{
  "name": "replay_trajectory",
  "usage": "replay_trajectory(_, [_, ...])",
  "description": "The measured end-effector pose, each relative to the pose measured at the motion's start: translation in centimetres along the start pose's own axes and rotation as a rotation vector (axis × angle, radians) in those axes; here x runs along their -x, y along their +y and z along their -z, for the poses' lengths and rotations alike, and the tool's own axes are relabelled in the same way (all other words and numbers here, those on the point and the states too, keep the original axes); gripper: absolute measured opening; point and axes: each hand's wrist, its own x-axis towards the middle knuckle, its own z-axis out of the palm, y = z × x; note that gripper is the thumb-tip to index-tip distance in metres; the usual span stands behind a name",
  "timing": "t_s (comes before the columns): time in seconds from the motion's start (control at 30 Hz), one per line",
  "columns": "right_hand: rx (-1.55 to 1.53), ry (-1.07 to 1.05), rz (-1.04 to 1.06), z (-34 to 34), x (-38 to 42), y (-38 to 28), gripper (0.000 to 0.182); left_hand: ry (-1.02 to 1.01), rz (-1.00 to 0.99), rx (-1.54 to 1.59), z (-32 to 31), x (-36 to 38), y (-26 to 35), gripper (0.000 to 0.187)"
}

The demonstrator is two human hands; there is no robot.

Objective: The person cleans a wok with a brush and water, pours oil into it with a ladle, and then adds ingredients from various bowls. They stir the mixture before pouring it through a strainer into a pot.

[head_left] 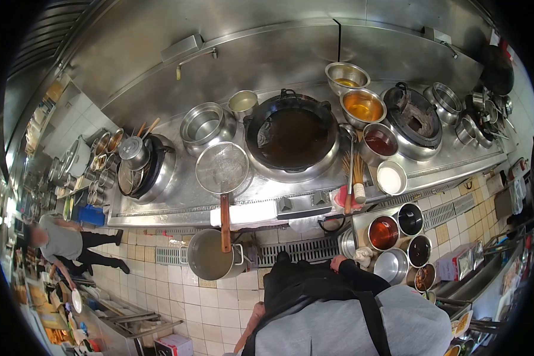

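My left hand (258, 309) hangs low beside the dark apron, below the large two-handled pot (210, 255); its fingers are too small to make out. At my right side, my right hand (337, 263) is near a whitish cloth (364, 256) and a stack of metal dishes (346, 244); its fingers look curled, but whether they hold anything is unclear. On the range in front stands a big black wok (291, 133) with dark liquid. A wooden-handled strainer (222, 168) lies to its left, its handle reaching over the pot.
Another person (71, 237) in a grey shirt stands at the left by a counter. Bowls of orange liquid (363, 105), a ladle (350, 160) and a bamboo brush (359, 184) are right of the wok. Sauce pots (384, 232) stand at the lower right.
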Motion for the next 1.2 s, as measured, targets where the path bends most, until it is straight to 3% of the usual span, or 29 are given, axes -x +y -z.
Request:
replay_trajectory(0.1, [0.010, 0.001, 0.014, 0.5, 0.9, -0.7, 0.016, 0.013, -0.003, -0.025, -0.6, -0.8, -1.1, 0.026])
replay_trajectory(0.2, [-0.016, 0.005, 0.012, 0.9, 1.7, -1.3, 0.015, -0.051, -0.199, -0.103, -0.5, -1.3, -2.1, 0.028])
replay_trajectory(0.27, [-0.021, 0.026, 0.003, 0.7, 1.5, -1.1, 0.014, -0.051, -0.220, -0.089, -0.7, -1.6, -2.7, 0.028])
replay_trajectory(0.4, [0.023, 0.058, 0.016, 0.5, 1.3, -0.9, 0.023, -0.050, -0.262, -0.060, -1.2, -2.4, -3.8, 0.028])
replay_trajectory(0.5, [0.024, 0.051, 0.037, 0.6, 1.4, -1.1, 0.020, -0.035, -0.190, -0.183, 0.1, 0.0, -0.6, 0.028])
replay_trajectory(0.7, [0.021, 0.045, 0.052, 0.7, 1.4, -1.2, 0.014, 0.011, 0.034, 0.032, -0.8, -0.9, -1.5, 0.024])
replay_trajectory(1.2, [-0.004, 0.029, 0.018, 0.8, 1.6, -1.3, 0.018, -0.006, -0.112, -0.071, 0.5, 1.0, 0.4, 0.020])
